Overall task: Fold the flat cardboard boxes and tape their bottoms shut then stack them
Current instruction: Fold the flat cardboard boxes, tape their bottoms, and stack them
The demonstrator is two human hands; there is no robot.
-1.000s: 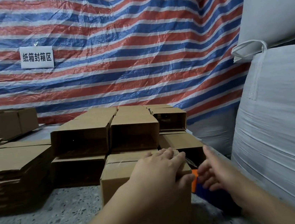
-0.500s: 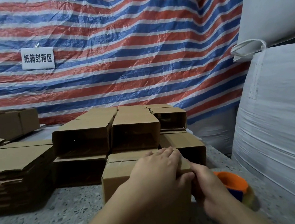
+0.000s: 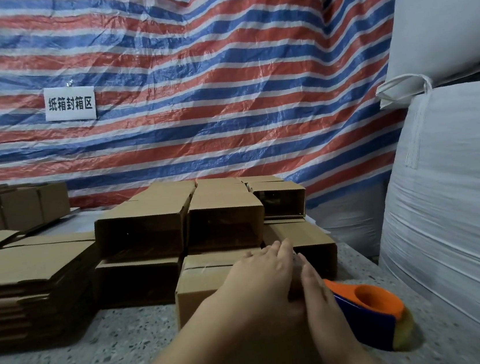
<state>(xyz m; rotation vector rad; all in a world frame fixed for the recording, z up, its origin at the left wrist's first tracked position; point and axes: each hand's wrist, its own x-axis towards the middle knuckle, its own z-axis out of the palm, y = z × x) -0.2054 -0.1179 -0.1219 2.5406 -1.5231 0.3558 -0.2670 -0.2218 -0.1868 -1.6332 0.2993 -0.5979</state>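
Note:
A folded brown cardboard box (image 3: 203, 286) stands on the speckled table in front of me, its closed flaps facing up. My left hand (image 3: 260, 282) lies flat on the top of this box with straight fingers. My right hand (image 3: 317, 290) presses flat along the box's right side, fingers straight and pointing away. An orange and blue tape dispenser (image 3: 373, 313) lies on the table just right of my right hand, with nothing holding it. Behind the box, several folded boxes (image 3: 221, 214) are stacked on their sides in two layers.
A pile of flat cardboard blanks (image 3: 31, 286) sits at the left. More folded boxes (image 3: 15, 206) stand at the far left. Large white bulk bags (image 3: 460, 215) wall off the right side. A striped tarp with a white sign (image 3: 69, 103) hangs behind.
My right hand let go of the tape dispenser, which now lies on the table, and moved to press flat against the box's right side. My left hand stayed on the box top.

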